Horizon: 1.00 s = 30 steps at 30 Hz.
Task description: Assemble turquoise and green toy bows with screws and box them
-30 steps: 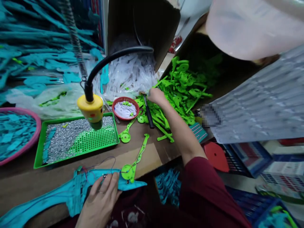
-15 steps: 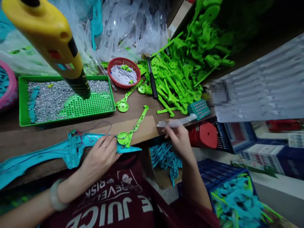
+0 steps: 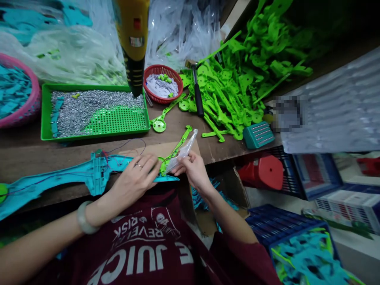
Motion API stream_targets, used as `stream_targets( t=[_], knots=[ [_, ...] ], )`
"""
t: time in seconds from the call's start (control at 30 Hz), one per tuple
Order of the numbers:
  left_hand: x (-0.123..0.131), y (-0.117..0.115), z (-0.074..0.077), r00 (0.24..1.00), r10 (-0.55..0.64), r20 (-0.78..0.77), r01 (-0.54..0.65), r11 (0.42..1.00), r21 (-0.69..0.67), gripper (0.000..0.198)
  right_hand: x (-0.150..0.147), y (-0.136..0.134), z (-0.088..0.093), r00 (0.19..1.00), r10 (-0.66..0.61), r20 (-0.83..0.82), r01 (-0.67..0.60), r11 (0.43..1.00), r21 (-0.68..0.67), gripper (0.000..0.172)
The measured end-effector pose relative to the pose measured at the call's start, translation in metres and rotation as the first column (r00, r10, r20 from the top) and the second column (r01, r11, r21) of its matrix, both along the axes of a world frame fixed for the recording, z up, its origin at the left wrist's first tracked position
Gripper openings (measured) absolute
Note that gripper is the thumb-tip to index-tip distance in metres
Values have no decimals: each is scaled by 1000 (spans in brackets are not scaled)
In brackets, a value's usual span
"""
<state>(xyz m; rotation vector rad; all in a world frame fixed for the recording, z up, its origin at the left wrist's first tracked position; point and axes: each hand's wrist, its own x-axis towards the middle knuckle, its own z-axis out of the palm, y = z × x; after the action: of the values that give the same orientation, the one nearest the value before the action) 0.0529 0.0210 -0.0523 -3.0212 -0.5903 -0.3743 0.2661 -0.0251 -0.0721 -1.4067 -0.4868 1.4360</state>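
My left hand [image 3: 133, 174] is closed over the handle end of a long blue plastic shell half [image 3: 62, 178], with thin red and blue wires [image 3: 115, 158] by its crosspiece. A green plastic arm with a round disc [image 3: 179, 145] lies across the shell's tip, its disc partly hidden by my left fingertips. In my right hand [image 3: 194, 171], thumb and fingers pinch a clear, tapered plastic piece [image 3: 187, 147], which overlaps the green arm from the right. Beneath them lies a flat piece of cardboard [image 3: 194, 147].
A yellow electric screwdriver [image 3: 135, 47] hangs over a green tray of screws [image 3: 96, 136]. Behind are a red basket [image 3: 163, 99], a hammer [image 3: 198, 93] and a heap of green arms [image 3: 225, 99]. A teal block [image 3: 259, 135] sits right; blue crates [image 3: 258, 217] stand below.
My right hand has moved left from the table's edge, bringing the clear piece up against the green arm. My left hand still grips the shell. The screwdriver appears further right as the view shifts.
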Motion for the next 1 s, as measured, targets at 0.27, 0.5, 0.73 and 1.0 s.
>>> stream_targets(
  t=[0.27,0.5,0.73,1.0],
  knots=[
    [-1,6,-11,996,-84,10,84,991,-104,56,-2,-13,5,691,-2,723,-56,997,57,54],
    [1,8,-10,994,-95,46,97,993,-63,62,16,14,-12,48,-71,996,-300,951,82,41],
    [0,6,-11,998,-59,37,58,998,27,71,5,-34,39,198,113,974,-542,840,13,44],
    [-8,10,-27,994,-70,86,65,996,55,68,152,149,129,-117,107,987,-185,974,-128,43]
  ],
)
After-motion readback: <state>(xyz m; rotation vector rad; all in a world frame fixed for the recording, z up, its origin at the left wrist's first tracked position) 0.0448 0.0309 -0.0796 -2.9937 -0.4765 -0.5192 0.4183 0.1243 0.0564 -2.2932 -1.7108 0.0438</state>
